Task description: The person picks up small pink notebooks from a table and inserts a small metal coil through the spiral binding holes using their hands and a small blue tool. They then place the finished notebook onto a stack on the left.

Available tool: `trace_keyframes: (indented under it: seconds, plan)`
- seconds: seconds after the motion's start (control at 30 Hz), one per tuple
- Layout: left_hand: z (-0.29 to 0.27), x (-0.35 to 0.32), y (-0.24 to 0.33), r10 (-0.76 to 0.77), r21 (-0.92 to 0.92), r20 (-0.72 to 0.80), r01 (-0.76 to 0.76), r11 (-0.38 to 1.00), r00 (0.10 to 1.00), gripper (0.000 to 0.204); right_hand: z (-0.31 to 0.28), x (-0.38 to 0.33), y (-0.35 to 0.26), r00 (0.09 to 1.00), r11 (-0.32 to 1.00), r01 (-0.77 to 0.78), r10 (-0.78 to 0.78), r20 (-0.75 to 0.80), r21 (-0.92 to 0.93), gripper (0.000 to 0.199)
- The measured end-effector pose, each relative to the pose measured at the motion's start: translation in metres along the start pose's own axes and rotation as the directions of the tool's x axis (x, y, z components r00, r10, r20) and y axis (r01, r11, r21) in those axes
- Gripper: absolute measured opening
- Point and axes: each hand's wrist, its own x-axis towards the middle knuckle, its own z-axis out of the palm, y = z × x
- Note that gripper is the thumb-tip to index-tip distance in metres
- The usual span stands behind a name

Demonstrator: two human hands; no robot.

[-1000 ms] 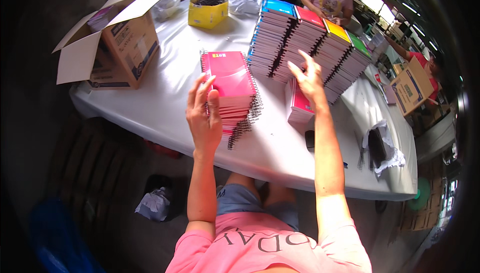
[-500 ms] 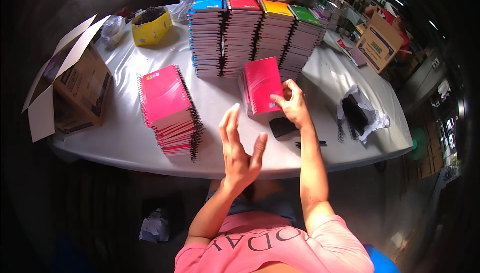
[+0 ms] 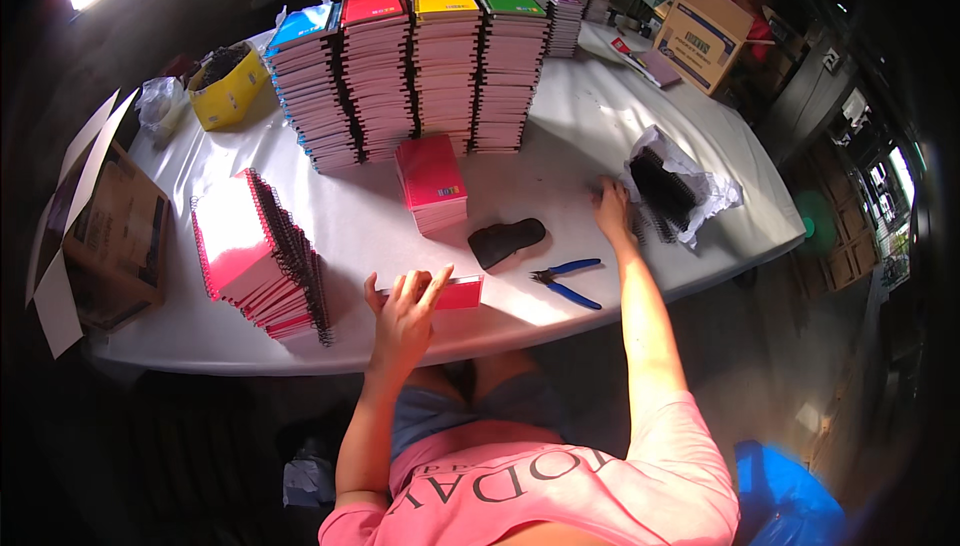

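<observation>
Grips red-covered book (image 3: 462, 294) w/ L hand (image 3: 402, 316), prob. to steady it, w/ red stack (image 3: 432, 178) just beyond grip & blue pliers (image 3: 567, 274) to its R, prob. for easy reach, and rests R hand (image 3: 613, 218) near black coils (image 3: 662, 188), can't tell if grasping any.

Crumpled clear bag (image 3: 160, 108) at left; brown carton (image 3: 700, 38) at upper right; blue plastic (image 3: 790, 501) at lower right.
</observation>
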Motion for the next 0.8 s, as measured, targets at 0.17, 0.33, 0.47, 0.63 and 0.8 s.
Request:
trace_keyframes:
  seconds: [0.17,0.33,0.47,0.63,0.8]
  plan:
    - [0.016,-0.008,0.017,-0.076,0.028,-0.184,0.083,0.996,0.98,0.053,-0.021,0.016,-0.033,0.96,0.969,0.245,-0.245,0.134,0.018,0.023]
    - [0.055,-0.006,0.032,-0.228,-0.012,-0.405,0.244,0.97,0.885,0.054,-0.082,0.013,-0.096,0.898,0.787,0.437,-0.409,-0.162,0.436,0.026]
    - [0.059,0.001,0.035,-0.29,-0.06,-0.47,0.297,0.953,0.834,0.046,-0.13,-0.03,-0.148,0.855,0.686,0.45,-0.516,-0.055,0.572,0.025]
    - [0.052,0.0,0.031,-0.289,-0.084,-0.486,0.285,0.955,0.825,0.043,-0.129,-0.091,-0.165,0.83,0.621,0.252,-0.533,0.165,0.742,0.02]
    - [0.047,-0.001,0.027,-0.237,-0.069,-0.467,0.232,0.97,0.852,0.043,-0.116,-0.104,-0.176,0.858,0.603,0.081,-0.447,0.253,0.793,0.021]
